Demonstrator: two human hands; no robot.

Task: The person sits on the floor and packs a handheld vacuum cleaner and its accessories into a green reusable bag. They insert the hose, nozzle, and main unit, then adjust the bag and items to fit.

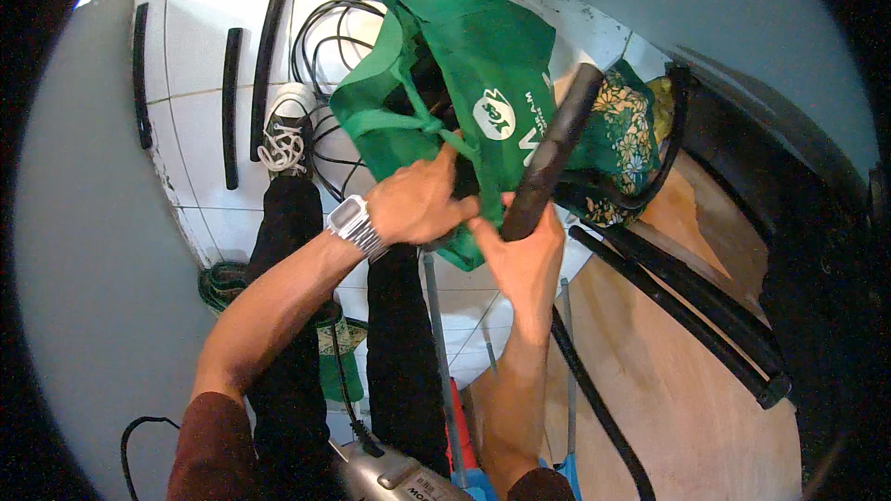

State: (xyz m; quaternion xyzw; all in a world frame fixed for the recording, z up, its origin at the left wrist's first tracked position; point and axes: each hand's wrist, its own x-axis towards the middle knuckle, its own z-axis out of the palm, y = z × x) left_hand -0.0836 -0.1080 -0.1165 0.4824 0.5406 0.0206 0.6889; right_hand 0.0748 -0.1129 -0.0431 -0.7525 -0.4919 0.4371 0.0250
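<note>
A green fabric bag [487, 49] with white print stands in front of me, its mouth gaping and its handles knotted together. My left hand [418, 202], with a silver watch on the wrist, is at the bag's mouth beside the knot. Its fingertips are partly hidden in the opening, so its grip is unclear. Dark contents inside the bag cannot be made out. My right hand [525, 254] grips the lower end of a thick black tube [557, 146], which slants up and to the right across the bag's side. The right thumb lies close to the bag's edge.
Several black tubes [232, 108] lie on the white floor tiles at left. A coiled black cable [306, 35] runs behind the bag. More black tubes [682, 306] rest over a wooden board [668, 396] at right, by a floral bag [623, 132]. A silver appliance [404, 470] is below me.
</note>
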